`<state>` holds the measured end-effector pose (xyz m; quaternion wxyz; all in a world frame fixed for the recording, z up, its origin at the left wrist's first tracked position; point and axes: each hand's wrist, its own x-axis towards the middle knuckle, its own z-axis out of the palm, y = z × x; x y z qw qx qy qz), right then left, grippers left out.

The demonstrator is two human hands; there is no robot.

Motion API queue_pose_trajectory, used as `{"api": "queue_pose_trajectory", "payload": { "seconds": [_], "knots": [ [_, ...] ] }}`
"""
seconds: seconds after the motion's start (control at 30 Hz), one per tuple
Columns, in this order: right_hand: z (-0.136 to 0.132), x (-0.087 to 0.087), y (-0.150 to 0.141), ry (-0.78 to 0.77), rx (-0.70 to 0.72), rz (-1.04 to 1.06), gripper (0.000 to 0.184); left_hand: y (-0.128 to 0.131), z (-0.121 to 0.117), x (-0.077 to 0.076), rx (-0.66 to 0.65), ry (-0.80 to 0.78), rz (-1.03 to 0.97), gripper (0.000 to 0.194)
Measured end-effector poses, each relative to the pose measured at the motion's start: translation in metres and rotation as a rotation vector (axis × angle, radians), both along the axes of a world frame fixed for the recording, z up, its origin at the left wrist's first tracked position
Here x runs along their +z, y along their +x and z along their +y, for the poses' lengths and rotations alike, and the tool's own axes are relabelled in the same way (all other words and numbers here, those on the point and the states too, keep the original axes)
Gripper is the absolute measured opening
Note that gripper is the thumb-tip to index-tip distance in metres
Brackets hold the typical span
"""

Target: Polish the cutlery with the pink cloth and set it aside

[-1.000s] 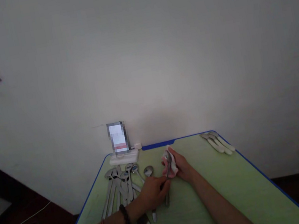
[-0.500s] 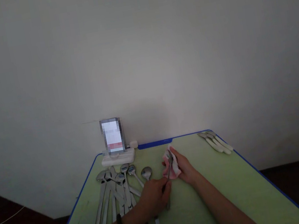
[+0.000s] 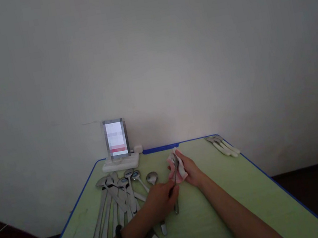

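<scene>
My left hand (image 3: 163, 201) is closed round the handle of a metal spoon (image 3: 174, 162), its bowl pointing away from me. A pink and white cloth (image 3: 181, 171) lies behind and around the spoon's bowl, gripped in my right hand (image 3: 191, 169). Part of the handle sticks out below my left fingers. Beside and beneath my left forearm lies a spread of loose metal spoons (image 3: 124, 184), their handles crossing. One more spoon (image 3: 152, 177) rests just beyond my left hand, its middle hidden by that hand.
At the table's far right corner lie several pieces of cutlery with pale handles (image 3: 229, 151). A phone with a blurred screen (image 3: 116, 139) stands on a white base (image 3: 121, 163) at the back left, near a white plug (image 3: 138, 149). The green table (image 3: 202, 226) has a blue edge; a wall rises behind.
The view has shifted slightly, so everything sits a little higher and further left. Both hands keep their holds; the spoon's bowl now shows more of its face against the cloth.
</scene>
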<state>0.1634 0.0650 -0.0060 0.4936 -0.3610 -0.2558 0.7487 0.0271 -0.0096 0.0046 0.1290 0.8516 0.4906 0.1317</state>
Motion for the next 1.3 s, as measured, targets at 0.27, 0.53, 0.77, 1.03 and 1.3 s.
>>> {"api": "queue_pose_trajectory", "payload": {
  "seconds": [0.27,0.53,0.77,1.03,1.3],
  "knots": [
    [-0.003,-0.003,-0.003,0.043,-0.08,-0.033,0.032,-0.001,0.0,-0.003,-0.005,-0.053,-0.213,0.031],
    [-0.004,-0.008,-0.001,0.049,-0.132,0.054,0.031,-0.005,0.006,-0.005,0.057,-0.211,-0.565,0.032],
    [-0.007,0.005,0.001,0.017,0.0,0.203,0.04,-0.006,0.007,-0.009,0.172,-0.222,-0.656,0.036],
    [-0.009,0.009,0.0,0.018,0.119,0.217,0.043,-0.003,0.003,-0.006,0.179,-0.222,-0.758,0.04],
    [-0.01,0.008,-0.001,0.012,0.045,0.127,0.038,-0.005,0.001,-0.005,0.13,-0.18,-0.712,0.044]
  ]
}}
